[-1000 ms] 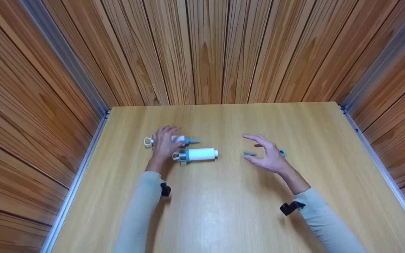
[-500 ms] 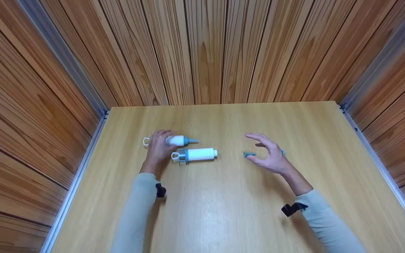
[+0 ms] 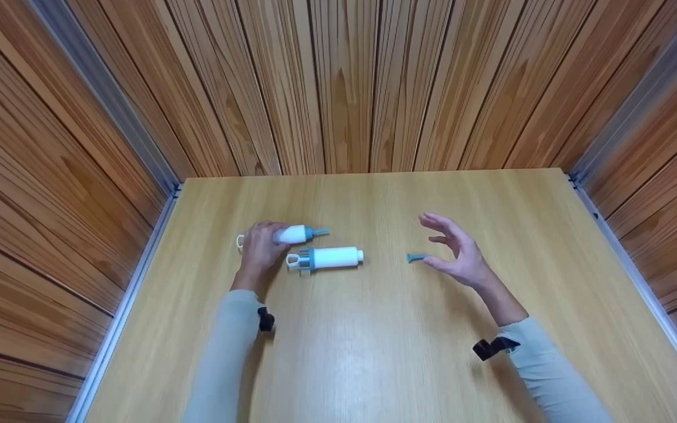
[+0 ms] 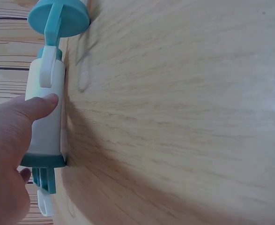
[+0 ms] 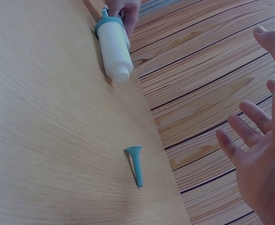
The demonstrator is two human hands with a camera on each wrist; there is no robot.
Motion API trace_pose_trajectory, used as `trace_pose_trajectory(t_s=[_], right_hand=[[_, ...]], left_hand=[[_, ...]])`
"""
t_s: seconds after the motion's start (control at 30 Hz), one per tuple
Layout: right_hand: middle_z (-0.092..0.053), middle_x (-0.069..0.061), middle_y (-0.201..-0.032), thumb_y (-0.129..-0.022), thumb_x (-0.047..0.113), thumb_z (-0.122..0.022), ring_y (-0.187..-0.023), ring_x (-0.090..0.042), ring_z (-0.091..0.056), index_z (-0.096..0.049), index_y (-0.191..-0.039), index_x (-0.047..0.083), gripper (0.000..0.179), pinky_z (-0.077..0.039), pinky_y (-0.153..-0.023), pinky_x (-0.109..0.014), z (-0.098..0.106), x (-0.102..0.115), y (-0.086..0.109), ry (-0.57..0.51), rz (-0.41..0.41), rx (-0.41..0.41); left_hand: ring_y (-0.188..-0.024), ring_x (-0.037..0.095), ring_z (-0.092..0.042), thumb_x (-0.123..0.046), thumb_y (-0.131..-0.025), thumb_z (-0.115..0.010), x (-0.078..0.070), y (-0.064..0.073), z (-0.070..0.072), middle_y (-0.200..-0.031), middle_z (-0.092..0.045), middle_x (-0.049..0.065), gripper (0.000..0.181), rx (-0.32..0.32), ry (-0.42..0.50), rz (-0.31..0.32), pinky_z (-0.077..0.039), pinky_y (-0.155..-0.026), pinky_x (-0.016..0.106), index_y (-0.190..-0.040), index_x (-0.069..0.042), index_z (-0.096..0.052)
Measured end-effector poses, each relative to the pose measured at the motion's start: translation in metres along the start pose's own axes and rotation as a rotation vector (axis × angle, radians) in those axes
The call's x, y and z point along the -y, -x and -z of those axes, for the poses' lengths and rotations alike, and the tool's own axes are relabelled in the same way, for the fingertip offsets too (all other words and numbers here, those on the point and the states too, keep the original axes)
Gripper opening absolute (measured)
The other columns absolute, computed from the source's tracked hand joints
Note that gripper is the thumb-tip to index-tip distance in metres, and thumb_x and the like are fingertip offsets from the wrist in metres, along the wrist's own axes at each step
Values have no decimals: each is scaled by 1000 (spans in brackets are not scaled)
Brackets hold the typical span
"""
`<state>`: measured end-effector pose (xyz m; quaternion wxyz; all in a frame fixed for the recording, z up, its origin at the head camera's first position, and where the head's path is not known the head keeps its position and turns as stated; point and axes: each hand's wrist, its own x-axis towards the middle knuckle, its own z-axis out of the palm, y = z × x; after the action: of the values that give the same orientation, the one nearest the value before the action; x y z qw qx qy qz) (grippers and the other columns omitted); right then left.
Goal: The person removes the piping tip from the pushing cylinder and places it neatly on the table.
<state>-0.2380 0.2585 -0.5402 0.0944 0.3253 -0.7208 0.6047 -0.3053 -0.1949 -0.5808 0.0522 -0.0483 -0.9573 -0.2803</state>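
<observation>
Two white syringe-shaped pumps with teal flanges and white ring handles lie side by side, left of the table's middle. My left hand grips the far pump, which has a thin teal nozzle on its end. The thumb lies along its white barrel in the left wrist view. Just nearer to me is the other pump, with a bare white tip and its ring handle near my left wrist. My right hand hovers with fingers spread, holding nothing. By its thumb in the head view, a loose teal nozzle lies on the table.
The wooden table is bounded by plank walls at the back and both sides, with metal rails along the side edges. Each sleeve carries a black wrist mount.
My left hand has shifted slightly left and toward me with the far pump, showing more of its barrel. My right hand has drawn right, uncovering the nozzle and hiding a small teal ring.
</observation>
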Motion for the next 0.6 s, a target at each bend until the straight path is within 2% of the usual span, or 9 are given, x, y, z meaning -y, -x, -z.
trace_pose_trajectory(t_s=[0.17,0.23,0.5,0.6], right_hand=[[-61,-15,-167,-86,-19,-67,-155,-15,-59,-42,-159,-19,77,-56,-118,-27,7,-3,0,-70,32,1],[-62,-14,-166,-86,-19,-65,-155,-16,-60,-41,-158,-21,76,-56,-118,-28,9,-3,0,-86,35,-7],[-62,9,-164,-87,-22,-64,-153,-16,-61,-37,-159,-21,77,-58,-117,-29,9,1,0,-114,7,-29],[-61,9,-164,-88,-23,-64,-153,-16,-61,-37,-159,-21,76,-58,-115,-28,9,2,1,-133,-7,-42]], left_hand=[[-144,43,-65,-17,-102,-84,1,1,2,-149,-74,19,42,23,20,21,-47,-127,63,-143,-11,-77],[-145,42,-65,-18,-103,-83,1,2,3,-149,-75,18,43,28,17,20,-47,-127,63,-144,-11,-76],[-144,42,-65,-21,-104,-82,2,1,3,-148,-74,19,43,36,-3,21,-48,-127,63,-145,-12,-75],[-143,43,-66,-22,-104,-83,2,1,2,-146,-75,19,42,33,-8,11,-49,-126,63,-144,-11,-76]])
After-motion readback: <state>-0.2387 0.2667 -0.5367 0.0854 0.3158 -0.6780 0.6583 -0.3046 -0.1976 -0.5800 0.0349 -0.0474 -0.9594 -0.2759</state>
